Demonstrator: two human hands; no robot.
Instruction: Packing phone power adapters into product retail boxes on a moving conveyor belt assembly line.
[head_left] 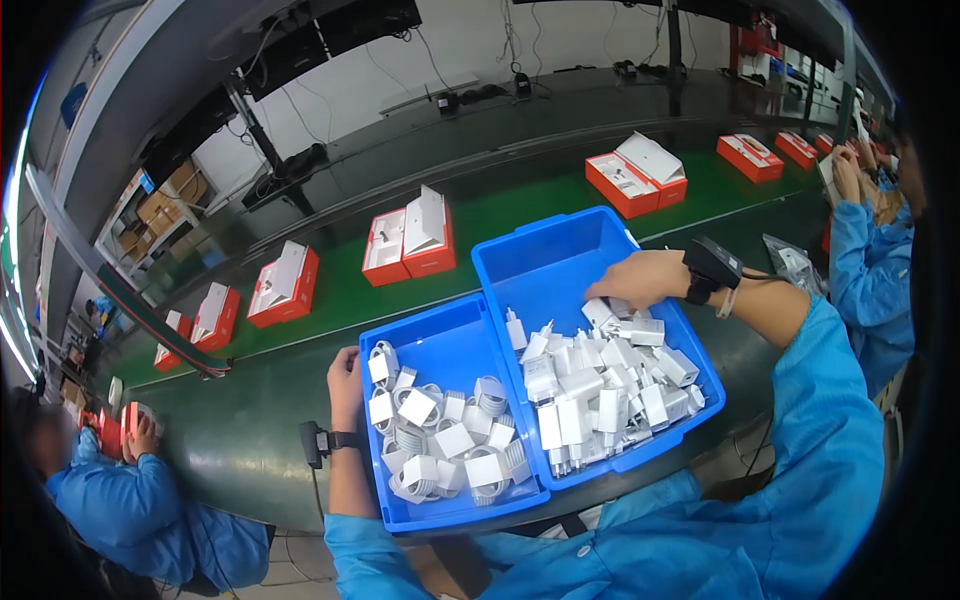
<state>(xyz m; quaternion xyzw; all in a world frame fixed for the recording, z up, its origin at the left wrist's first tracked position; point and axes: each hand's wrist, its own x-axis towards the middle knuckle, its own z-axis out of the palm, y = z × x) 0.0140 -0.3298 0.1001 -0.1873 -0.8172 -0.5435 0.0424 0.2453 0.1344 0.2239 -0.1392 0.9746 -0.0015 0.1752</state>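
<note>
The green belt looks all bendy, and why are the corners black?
In the head view, the fisheye lens curves the green belt and leaves black corners; glare glints on the dark table edge; the blue bins and right hand look sharp, while the person at lower left is blurred.

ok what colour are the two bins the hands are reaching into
Both bins are bright blue, seen clearly in the head view; the chargers and coiled cables inside are white.
</note>
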